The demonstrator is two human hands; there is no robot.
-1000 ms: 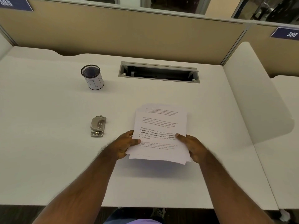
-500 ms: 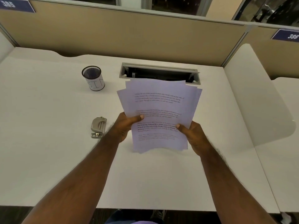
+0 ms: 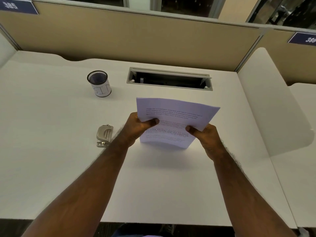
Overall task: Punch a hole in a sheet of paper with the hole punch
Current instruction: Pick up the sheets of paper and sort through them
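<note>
Head view: a white desk [image 3: 51, 168] fills most of the frame, backed by a tan partition [image 3: 136, 36] with number plates 385 [image 3: 12, 5] at upper left and 386 [image 3: 307, 39] at upper right. A white side divider [image 3: 266, 108] stands at right. A grey cable slot [image 3: 169, 79] lies open at upper centre; a black mesh cup [image 3: 99, 83] stands left of it. The hole punch [image 3: 104, 135] sits on the desk at centre left, just beside the left forearm. Both hands grip a stack of printed paper [image 3: 174, 120] at centre, its lower edge touching the desk: left hand [image 3: 136, 128] and right hand [image 3: 205, 136], thumbs on top, fingers curled behind.
</note>
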